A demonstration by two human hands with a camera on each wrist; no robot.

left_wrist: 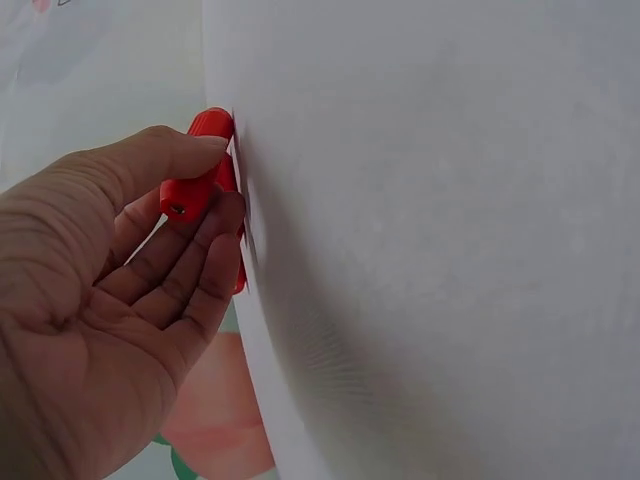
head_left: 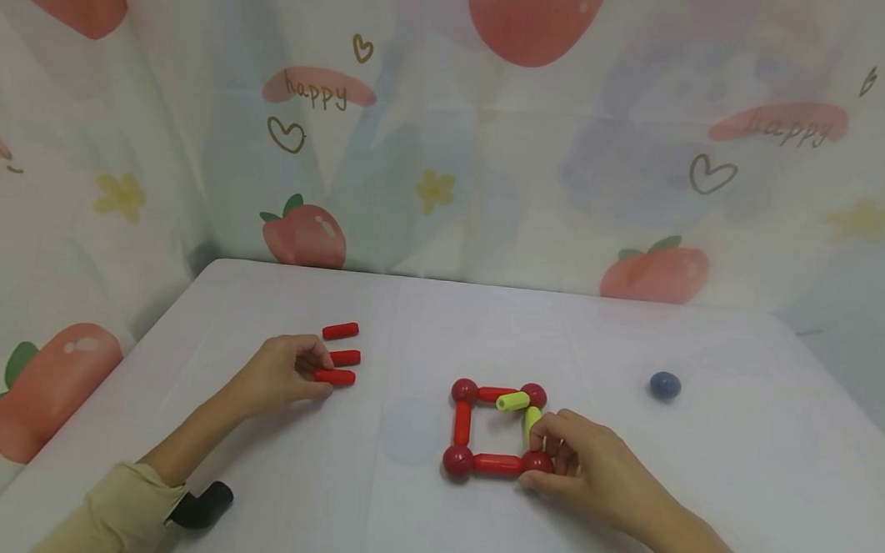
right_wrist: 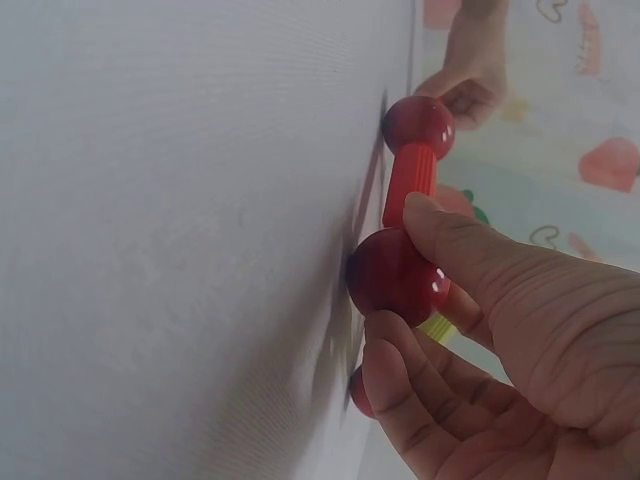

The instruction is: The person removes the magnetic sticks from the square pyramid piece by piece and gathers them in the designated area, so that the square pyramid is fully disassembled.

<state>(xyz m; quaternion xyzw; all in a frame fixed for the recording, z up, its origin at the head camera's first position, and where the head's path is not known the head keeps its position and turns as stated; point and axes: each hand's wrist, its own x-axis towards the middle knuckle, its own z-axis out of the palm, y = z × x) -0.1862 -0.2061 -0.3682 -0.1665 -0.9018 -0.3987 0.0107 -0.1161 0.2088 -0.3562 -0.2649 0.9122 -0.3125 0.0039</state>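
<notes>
My left hand [head_left: 287, 373] pinches the nearest red rod [head_left: 335, 377] between thumb and fingers; in the left wrist view, the thumb lies across this red rod [left_wrist: 198, 190]. Just beyond it lie two more red rods [head_left: 340, 330]. A square of red rods and dark red balls [head_left: 464, 391] lies on the table. My right hand [head_left: 590, 464] grips the ball at its near right corner [right_wrist: 395, 275], thumb and fingers around it. One yellow-green rod [head_left: 513, 401] sticks out from the far right ball [head_left: 533, 395]. Another yellow-green rod [head_left: 532, 421] along the right side is partly hidden by my fingers.
A dark blue ball [head_left: 665, 386] lies on the white table [head_left: 399, 525], right of and farther back than the square. Behind the table hangs a fruit-patterned cloth [head_left: 494, 146], which also runs down the left side. A black wrist attachment [head_left: 203, 506] sits by my left sleeve.
</notes>
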